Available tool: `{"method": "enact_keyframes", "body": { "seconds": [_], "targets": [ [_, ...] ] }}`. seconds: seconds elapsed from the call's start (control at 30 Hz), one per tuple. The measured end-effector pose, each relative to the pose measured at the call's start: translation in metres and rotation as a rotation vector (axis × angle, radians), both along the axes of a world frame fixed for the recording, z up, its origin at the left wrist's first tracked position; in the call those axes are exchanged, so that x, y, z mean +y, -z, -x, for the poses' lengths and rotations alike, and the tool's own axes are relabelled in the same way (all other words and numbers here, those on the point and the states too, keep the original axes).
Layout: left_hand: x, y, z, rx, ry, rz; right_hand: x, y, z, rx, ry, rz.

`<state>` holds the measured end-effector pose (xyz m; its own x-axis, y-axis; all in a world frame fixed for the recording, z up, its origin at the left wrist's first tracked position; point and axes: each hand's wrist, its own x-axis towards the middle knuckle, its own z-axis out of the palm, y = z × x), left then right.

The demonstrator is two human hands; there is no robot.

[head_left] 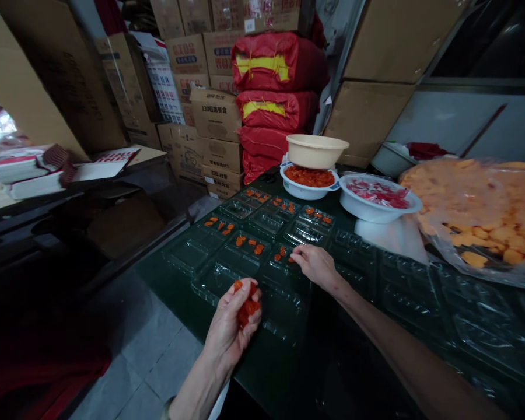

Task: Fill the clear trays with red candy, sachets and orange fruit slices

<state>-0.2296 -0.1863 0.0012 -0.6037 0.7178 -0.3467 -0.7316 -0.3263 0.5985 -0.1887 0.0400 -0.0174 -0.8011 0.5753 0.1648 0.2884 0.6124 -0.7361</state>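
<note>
My left hand (pixel 233 326) is cupped shut around a handful of small orange-red pieces (pixel 246 303), held above the near edge of a clear plastic tray (pixel 210 280). My right hand (pixel 315 263) reaches forward, fingers pinched down at a tray compartment that holds a few orange pieces (pixel 282 254); what the fingertips hold is too small to make out. Several clear compartment trays (pixel 262 224) lie side by side on the dark green table (pixel 166 280), many with orange pieces in them.
Behind the trays stand a white bowl of orange-red pieces (pixel 308 178) with a beige bowl (pixel 317 150) stacked on it, and a white bowl of red wrappers (pixel 378 195). A plastic bag of yellow pieces (pixel 481 216) lies right. Cardboard boxes (pixel 214 116) and red sacks (pixel 275 64) stand behind.
</note>
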Motion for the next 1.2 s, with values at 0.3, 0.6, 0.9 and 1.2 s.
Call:
{"method": "enact_keyframes", "body": {
  "seconds": [0.3, 0.6, 0.9, 1.2],
  "targets": [
    [-0.001, -0.001, 0.002, -0.001, -0.004, -0.014, 0.001, 0.007, 0.003, -0.211, 0.094, -0.247],
    [0.004, 0.001, -0.001, -0.013, -0.005, 0.001, 0.004, -0.002, -0.012, -0.143, -0.159, -0.341],
    [0.018, -0.013, -0.023, 0.336, 0.034, 0.127, -0.043, -0.028, -0.038, 0.341, 0.231, 1.027],
    [0.049, -0.018, -0.059, 1.434, -0.287, 0.177, -0.128, -0.048, -0.069, 0.557, 0.086, 2.096]
  ]
}}
